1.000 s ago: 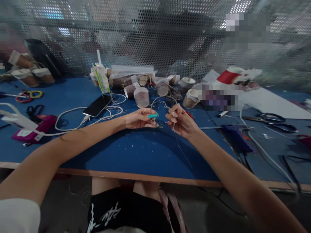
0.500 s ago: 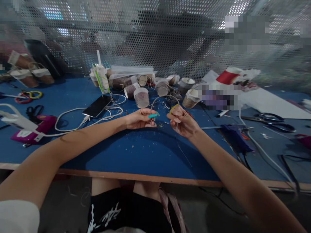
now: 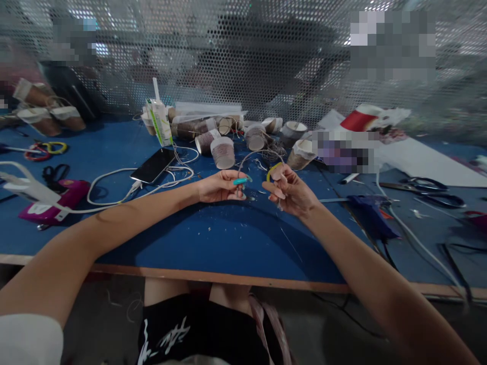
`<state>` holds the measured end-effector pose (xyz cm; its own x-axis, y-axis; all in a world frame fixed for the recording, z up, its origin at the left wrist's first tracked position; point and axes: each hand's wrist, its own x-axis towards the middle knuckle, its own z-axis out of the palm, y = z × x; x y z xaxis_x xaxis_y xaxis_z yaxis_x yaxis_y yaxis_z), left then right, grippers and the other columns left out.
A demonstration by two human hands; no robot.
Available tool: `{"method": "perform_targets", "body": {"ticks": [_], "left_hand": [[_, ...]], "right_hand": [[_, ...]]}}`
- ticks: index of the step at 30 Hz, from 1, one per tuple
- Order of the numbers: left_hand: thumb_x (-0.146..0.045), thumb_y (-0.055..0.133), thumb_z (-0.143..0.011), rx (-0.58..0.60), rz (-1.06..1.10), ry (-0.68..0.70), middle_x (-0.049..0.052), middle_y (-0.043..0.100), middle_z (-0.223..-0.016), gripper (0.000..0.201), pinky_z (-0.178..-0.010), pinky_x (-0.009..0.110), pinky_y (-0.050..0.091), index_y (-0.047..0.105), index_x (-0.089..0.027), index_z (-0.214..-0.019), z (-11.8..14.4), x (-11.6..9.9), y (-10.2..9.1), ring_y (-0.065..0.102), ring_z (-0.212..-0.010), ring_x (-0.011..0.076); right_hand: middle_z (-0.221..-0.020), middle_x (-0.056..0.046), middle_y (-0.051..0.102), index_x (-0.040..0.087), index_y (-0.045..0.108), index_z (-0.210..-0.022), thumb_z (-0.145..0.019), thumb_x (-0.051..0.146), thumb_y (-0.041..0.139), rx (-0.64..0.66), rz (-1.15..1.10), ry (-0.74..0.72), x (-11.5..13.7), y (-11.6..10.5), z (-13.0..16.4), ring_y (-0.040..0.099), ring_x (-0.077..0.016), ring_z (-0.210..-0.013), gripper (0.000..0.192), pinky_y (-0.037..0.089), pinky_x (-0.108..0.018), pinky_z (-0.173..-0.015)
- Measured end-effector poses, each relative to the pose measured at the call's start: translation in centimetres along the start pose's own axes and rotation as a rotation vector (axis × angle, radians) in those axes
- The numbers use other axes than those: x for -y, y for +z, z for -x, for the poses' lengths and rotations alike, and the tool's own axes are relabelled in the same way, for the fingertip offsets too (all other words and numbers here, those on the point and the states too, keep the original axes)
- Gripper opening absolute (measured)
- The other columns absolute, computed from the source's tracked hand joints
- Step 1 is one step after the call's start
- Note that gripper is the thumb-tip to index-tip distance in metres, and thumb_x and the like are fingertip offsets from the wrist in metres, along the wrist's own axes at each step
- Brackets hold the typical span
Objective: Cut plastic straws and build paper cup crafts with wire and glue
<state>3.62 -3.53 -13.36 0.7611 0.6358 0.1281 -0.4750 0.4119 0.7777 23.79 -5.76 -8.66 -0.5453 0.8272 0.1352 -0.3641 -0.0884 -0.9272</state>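
My left hand (image 3: 222, 186) is closed in a pinch over the middle of the blue table, with a glossy teal sliver at its fingertips that may be a long nail. Between those fingers is one end of a thin bent cord (image 3: 260, 151), which arches over toward my right hand (image 3: 291, 191). My right fingers are also pinched, on the cord's other end as far as I can see; that end is partly hidden. A yellow curved thing (image 3: 271, 172) shows right beside the right fingertips; its kind is unclear. Small paper cups (image 3: 222, 153) wrapped in cord stand just beyond.
A phone (image 3: 153, 166) with a white cable lies left, near a magenta glue gun (image 3: 57, 203). A drink carton (image 3: 161, 124) stands behind. To the right are a blue glue gun (image 3: 371, 218) and dark-handled scissors (image 3: 431, 190). A perforated metal screen (image 3: 182, 66) rises at the back.
My right hand has shifted very slightly right and turned a little. The left hand keeps its pinch, and the cord's arch stays much the same.
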Motion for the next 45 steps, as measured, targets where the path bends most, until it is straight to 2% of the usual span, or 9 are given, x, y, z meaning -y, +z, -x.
{"method": "perform_targets", "body": {"ticks": [9, 18, 21, 25, 28, 30, 33, 37, 45], "left_hand": [[-0.008, 0.078, -0.062, -0.079, 0.023, -0.022, -0.004, 0.068, -0.064, 0.022, -0.069, 0.027, 0.057, 0.067, -0.016, -0.080, 0.0, -0.1, -0.1, 0.068, -0.061, 0.0107], [-0.018, 0.081, -0.059, -0.009, -0.058, -0.003, -0.003, 0.069, -0.067, 0.030, -0.071, 0.026, 0.055, 0.068, -0.018, -0.086, -0.1, -0.4, -0.5, 0.067, -0.063, 0.0113], [-0.018, 0.075, -0.065, -0.007, -0.343, 0.004, 0.002, 0.069, -0.086, 0.041, -0.074, 0.029, 0.054, 0.064, -0.018, -0.104, -0.2, -2.1, 0.0, 0.069, -0.073, 0.0153], [-0.017, 0.075, -0.065, -0.166, -1.097, 0.201, 0.012, 0.059, -0.122, 0.068, -0.076, 0.026, 0.051, 0.049, -0.017, -0.128, 0.1, -4.6, 2.6, 0.066, -0.088, 0.0176], [-0.020, 0.068, -0.074, -0.217, -1.646, 0.416, 0.009, 0.062, -0.117, 0.048, -0.086, 0.030, 0.047, 0.057, -0.017, -0.121, 0.7, -5.1, 4.8, 0.060, -0.104, 0.0214], [-0.020, 0.054, -0.085, -0.234, -1.987, 0.458, 0.007, 0.068, -0.103, 0.023, -0.081, 0.030, 0.048, 0.064, -0.015, -0.105, 1.1, -4.9, 5.8, 0.062, -0.096, 0.0198], [-0.018, 0.041, -0.091, -0.179, -2.357, 0.464, 0.006, 0.070, -0.089, 0.026, -0.067, 0.027, 0.047, 0.066, -0.014, -0.094, 1.4, -4.5, 6.4, 0.065, -0.081, 0.0167], [-0.019, 0.035, -0.093, -0.166, -2.542, 0.545, 0.005, 0.070, -0.082, 0.032, -0.056, 0.024, 0.042, 0.066, -0.014, -0.091, 1.5, -4.5, 6.5, 0.064, -0.072, 0.0148], [-0.013, 0.039, -0.088, -0.190, -2.568, 0.724, 0.003, 0.065, -0.063, 0.028, -0.047, 0.022, 0.032, 0.066, -0.013, -0.079, 1.4, -3.9, 6.3, 0.060, -0.059, 0.0110]], "right_hand": [[-0.068, 0.011, 0.058, 0.024, 0.057, -0.066, -0.050, 0.030, 0.086, -0.055, -0.014, -0.004, -0.4, -0.1, -0.1, 0.037, -0.0010, -0.039, 0.034, 0.049, -0.017, -0.041], [-0.048, 0.010, 0.050, 0.020, 0.063, -0.059, -0.055, 0.033, 0.085, -0.014, -0.025, 0.019, 0.1, -0.4, -0.2, 0.034, 0.0010, -0.037, 0.026, 0.049, -0.008, -0.044], [-0.046, 0.009, 0.050, 0.019, 0.065, -0.057, -0.055, 0.029, 0.085, -0.023, -0.006, 0.037, 0.1, -0.6, -0.2, 0.038, 0.0019, -0.036, 0.023, 0.046, -0.005, -0.041], [-0.045, 0.008, 0.053, 0.017, 0.068, -0.062, -0.055, 0.033, 0.085, -0.029, 0.021, 0.068, -0.1, -0.6, -0.4, 0.044, 0.0004, -0.035, 0.024, 0.046, -0.007, -0.038], [-0.049, 0.006, 0.059, 0.017, 0.068, -0.064, -0.056, 0.032, 0.085, -0.006, 0.035, 0.090, -0.5, -0.3, -0.4, 0.050, -0.0013, -0.037, 0.025, 0.051, -0.010, -0.043], [-0.053, 0.005, 0.063, 0.017, 0.067, -0.063, -0.060, 0.032, 0.083, 0.024, 0.058, 0.121, -0.7, 0.0, -0.3, 0.055, -0.0029, -0.040, 0.022, 0.054, -0.014, -0.047], [-0.056, 0.003, 0.066, 0.016, 0.066, -0.064, -0.063, 0.030, 0.081, 0.080, 0.091, 0.152, -0.8, 0.5, -0.2, 0.057, -0.0044, -0.041, 0.020, 0.056, -0.017, -0.050], [-0.056, 0.004, 0.066, 0.017, 0.066, -0.067, -0.061, 0.030, 0.082, 0.111, 0.103, 0.123, -0.9, 0.6, -0.1, 0.059, -0.0054, -0.041, 0.022, 0.057, -0.018, -0.052], [-0.066, 0.004, 0.068, 0.018, 0.060, -0.072, -0.067, 0.028, 0.079, 0.144, 0.134, 0.093, -1.2, 0.4, 0.0, 0.061, -0.0065, -0.044, 0.022, 0.056, -0.018, -0.050]]}}
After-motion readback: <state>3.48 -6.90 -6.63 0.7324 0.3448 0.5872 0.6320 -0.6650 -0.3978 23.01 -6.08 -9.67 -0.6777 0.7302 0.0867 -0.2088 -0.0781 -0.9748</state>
